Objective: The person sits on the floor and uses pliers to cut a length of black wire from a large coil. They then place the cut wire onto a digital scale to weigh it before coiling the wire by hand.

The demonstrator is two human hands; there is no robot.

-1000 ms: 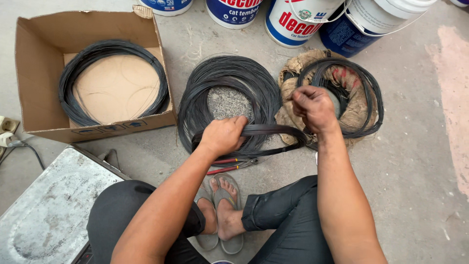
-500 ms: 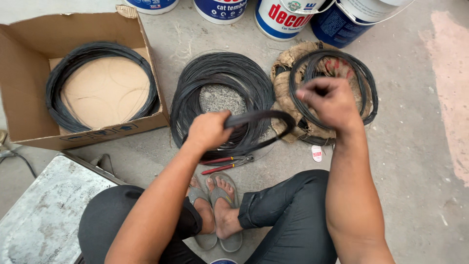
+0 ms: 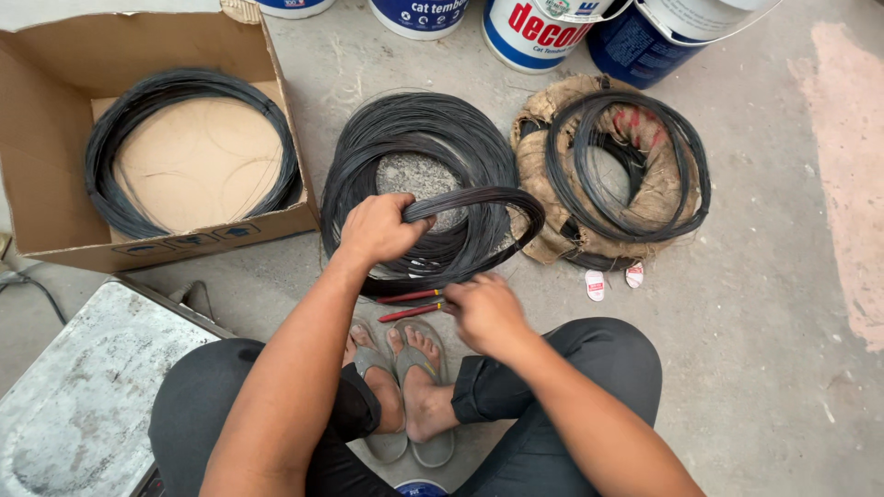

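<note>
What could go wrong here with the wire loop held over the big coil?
The left hand alone pinches the small bundle of dark wire loops; it might spring open and tangle with the large black wire coil on the floor. The right hand reaching for red-handled pliers may snag wire ends.

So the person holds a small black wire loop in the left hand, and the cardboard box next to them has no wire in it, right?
Not quite. The left hand does hold the small black wire loop, but the cardboard box is not without wire: a black wire coil lies inside it on the brown bottom. The head view shows this at the upper left.
</note>
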